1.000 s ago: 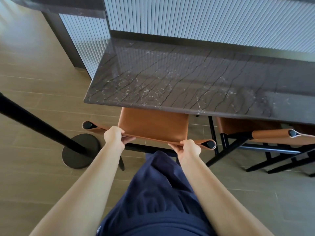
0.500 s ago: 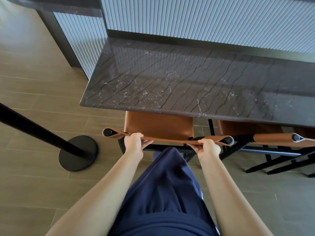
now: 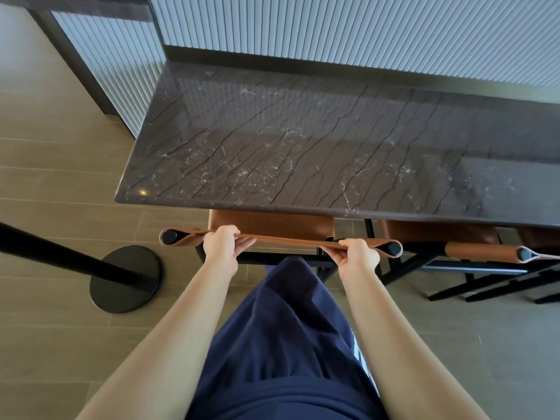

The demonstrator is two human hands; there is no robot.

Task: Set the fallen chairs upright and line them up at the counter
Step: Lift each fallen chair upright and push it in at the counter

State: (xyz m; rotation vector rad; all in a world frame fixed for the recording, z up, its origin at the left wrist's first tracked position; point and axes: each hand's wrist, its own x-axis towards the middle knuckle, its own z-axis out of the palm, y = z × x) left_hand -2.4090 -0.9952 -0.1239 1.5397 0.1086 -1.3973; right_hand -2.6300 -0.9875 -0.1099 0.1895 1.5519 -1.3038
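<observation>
Black metal at the left edge is a post (image 3: 60, 256), cut off by the frame and running down to a round base (image 3: 124, 278) on the wood-look floor (image 3: 60, 183). Near the front-left corner of the dark veined tabletop (image 3: 303, 147), tucked under its front edge, stands the chair (image 3: 272, 224). Most of its seat is hidden beneath the slab, and its legs are largely covered by the person's navy clothing (image 3: 288, 344). The left hand (image 3: 221, 250) grips the top of the backrest left of its middle, fingers curled round the leather band. The right hand (image 3: 359, 257) grips the same band just inside its right end. The chair is upright, tan leather on a black frame, with the band looped round black tube ends. Right of it, a second chair (image 3: 485, 248) of the same make sits under the front edge, its far side cut off by the frame.
</observation>
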